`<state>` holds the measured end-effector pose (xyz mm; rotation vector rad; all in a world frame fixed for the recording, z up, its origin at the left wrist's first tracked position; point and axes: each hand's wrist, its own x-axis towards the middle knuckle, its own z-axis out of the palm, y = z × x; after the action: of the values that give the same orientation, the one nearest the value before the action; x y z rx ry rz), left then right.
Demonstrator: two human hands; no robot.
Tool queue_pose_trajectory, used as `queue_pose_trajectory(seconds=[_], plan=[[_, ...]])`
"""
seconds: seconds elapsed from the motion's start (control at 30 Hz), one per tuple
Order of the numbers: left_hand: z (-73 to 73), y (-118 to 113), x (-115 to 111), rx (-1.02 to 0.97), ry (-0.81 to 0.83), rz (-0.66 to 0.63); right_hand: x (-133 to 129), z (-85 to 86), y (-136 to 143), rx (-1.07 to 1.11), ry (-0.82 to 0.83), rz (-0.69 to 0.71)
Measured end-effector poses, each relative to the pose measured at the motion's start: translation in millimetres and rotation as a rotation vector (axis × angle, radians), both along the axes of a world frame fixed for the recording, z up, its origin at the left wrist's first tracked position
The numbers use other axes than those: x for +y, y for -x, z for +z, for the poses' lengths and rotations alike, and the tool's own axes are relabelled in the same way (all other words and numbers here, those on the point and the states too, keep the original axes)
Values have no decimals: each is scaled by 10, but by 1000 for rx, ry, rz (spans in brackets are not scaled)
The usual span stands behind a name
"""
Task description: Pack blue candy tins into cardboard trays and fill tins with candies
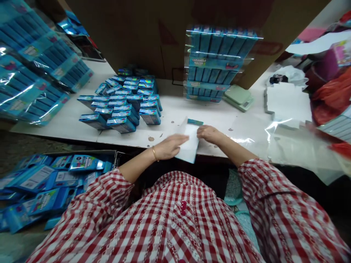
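A white card piece with a blue printed end and blue lower edge is tilted at the table's front edge, with a flap raised on its left. My left hand, with a thin bracelet at the wrist, has its fingers together and fairly straight across the card's left side, thumb below them. My right hand is closed in a pinch on the upper right edge of the card; its fingertips are partly hidden. Slight blur softens both hands.
Several small blue boxes stand in rows on the white table. Wrapped display packs stand at the back and left. A green scale sits near white cut card. A carton of blue boxes lies lower left.
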<state>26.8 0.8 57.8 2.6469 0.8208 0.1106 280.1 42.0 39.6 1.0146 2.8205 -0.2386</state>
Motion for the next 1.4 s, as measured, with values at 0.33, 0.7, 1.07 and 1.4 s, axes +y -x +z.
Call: queue_pose_trajectory(seconds=[0.33,0.7,1.07,1.4], plan=[[-186,-348,557,32,-178,91,-700,263,161,575,-485,-559],[-494,-341,71,-17,-343,349,-836,-453,271,85,-394,-639],[-400,-280,157,166,-186,149,-696,-192,157,30,-109,-594],[-299,-417,587,246,-65,427,20,-15,80,-116,-163,-444]])
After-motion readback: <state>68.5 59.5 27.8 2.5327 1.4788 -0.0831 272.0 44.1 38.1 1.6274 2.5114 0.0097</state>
